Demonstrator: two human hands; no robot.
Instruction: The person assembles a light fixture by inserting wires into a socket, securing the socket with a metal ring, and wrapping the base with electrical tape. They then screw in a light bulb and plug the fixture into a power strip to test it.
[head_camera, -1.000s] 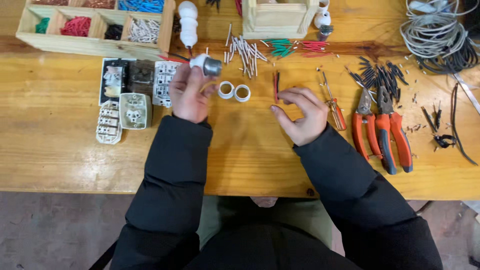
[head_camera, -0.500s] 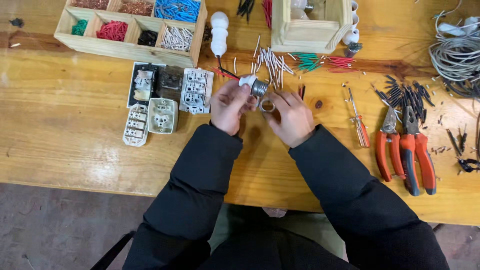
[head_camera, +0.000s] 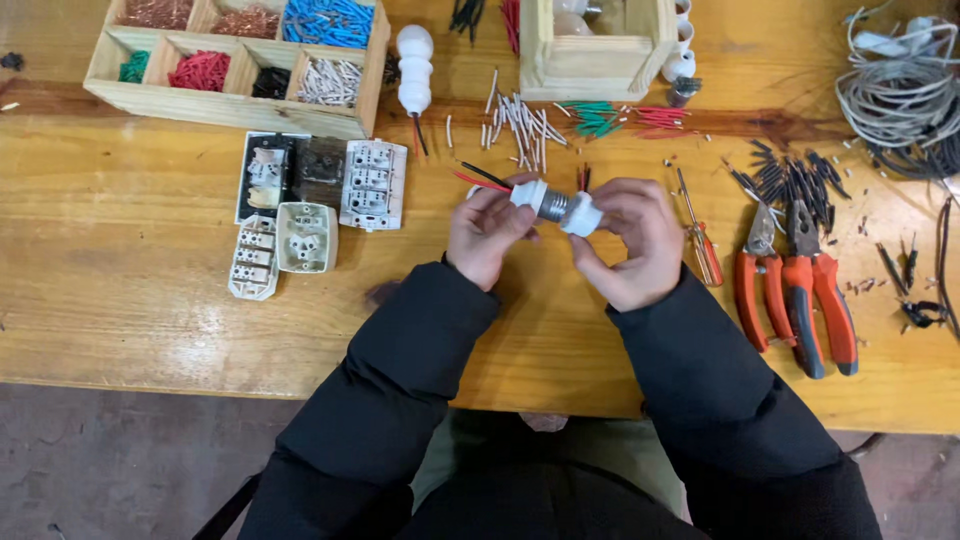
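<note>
Head view
Left hand (head_camera: 487, 232): fingers clenched on white socket body (head_camera: 529, 194), above the table (head_camera: 120, 300), centre of frame.
Right hand (head_camera: 625, 240): fingers pinched on white ring (head_camera: 583, 215), at the socket's threaded metal end (head_camera: 555, 206).
Socket position: held between both hands, lying sideways, clear of the table surface.
Socket leads: red and black wires (head_camera: 478, 177) running out from the left end, up and to the left.
Left of hands: group of switch and outlet parts (head_camera: 300, 205), flat on the table, near the left hand.
Far left, top: wooden tray (head_camera: 368, 80) with compartments of coloured wire pieces.
Top centre: white lamp holder (head_camera: 414, 58) upright beside the tray; small wooden box (head_camera: 597, 62) to its right.
Behind hands: loose white wire pieces (head_camera: 520, 125); green and red pieces just beside the box.
Right of hands: screwdriver (head_camera: 699, 235) near the right hand; two orange-handled pliers (head_camera: 800, 285) farther right.
Far right, top: coil of grey cable (head_camera: 895, 100).
Sleeves: black, both arms.
</note>
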